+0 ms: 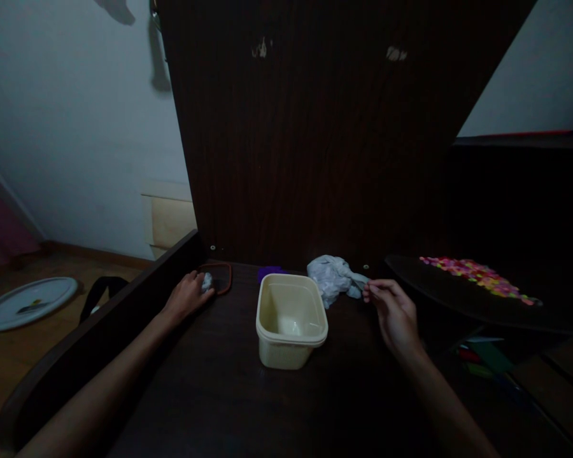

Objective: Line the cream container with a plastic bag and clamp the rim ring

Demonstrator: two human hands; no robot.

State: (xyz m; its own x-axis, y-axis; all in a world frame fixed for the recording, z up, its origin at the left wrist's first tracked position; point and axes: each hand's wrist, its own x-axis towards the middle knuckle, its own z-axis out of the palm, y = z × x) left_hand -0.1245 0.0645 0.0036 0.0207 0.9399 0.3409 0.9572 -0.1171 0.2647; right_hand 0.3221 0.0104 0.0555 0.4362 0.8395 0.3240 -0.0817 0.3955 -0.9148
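Right of the tub (286, 351), the right hand (395, 313) pinches the crumpled bag (328, 278), not picked up yet, while left of the tub the left hand (186, 296) touches a little wad (207, 282), maybe held, can't tell.

The left forearm (112, 381) stretches from near left, the left hand (187, 294) palm down with fingers curved. The right forearm (442, 394) angles from near right, the right hand (396, 317) pinching thumb to fingertips.

left hand (190, 294), right hand (396, 315) bare; forearms (119, 366) slender, uncovered.
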